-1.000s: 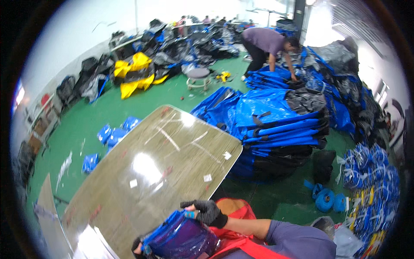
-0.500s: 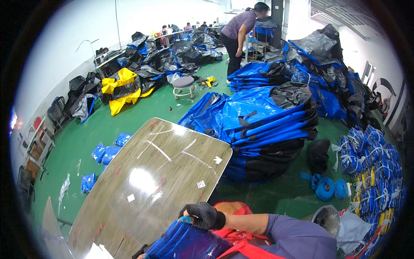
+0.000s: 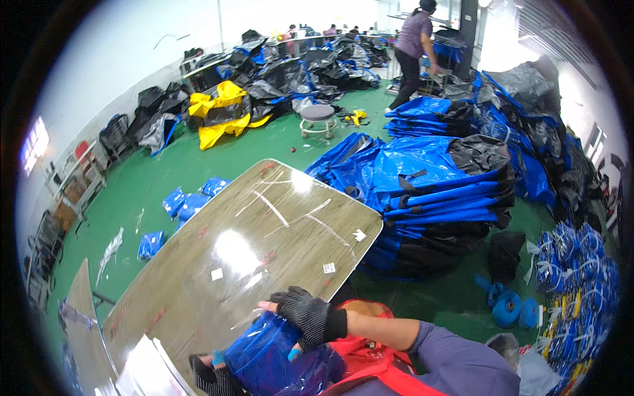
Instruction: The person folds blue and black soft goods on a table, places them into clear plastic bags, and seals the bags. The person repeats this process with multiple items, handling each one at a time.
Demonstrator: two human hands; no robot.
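At the near edge of a glossy wood-grain table [image 3: 264,231], both my hands hold a blue folded bundle in clear plastic wrap [image 3: 264,350]. My right hand [image 3: 305,317], in a dark knit glove, lies on top of the bundle with its fingers spread over the wrap. My left hand [image 3: 210,375], also gloved, grips the bundle from below at its left end and is partly hidden by it. A red garment [image 3: 360,343] sits right behind the bundle, under my right forearm.
A tall stack of folded blue bags [image 3: 436,191] stands on the green floor right of the table. Blue packets [image 3: 188,201] lie to the left, blue cord spools [image 3: 508,307] and tied bundles [image 3: 574,264] to the right. Far off are a stool [image 3: 317,115], a yellow pile [image 3: 218,112] and a standing person [image 3: 413,46].
The view has lifted and shifted, so the bundle and my hands sit lower in the picture. The far person has straightened up and moved away. My grip on the bundle is unchanged.
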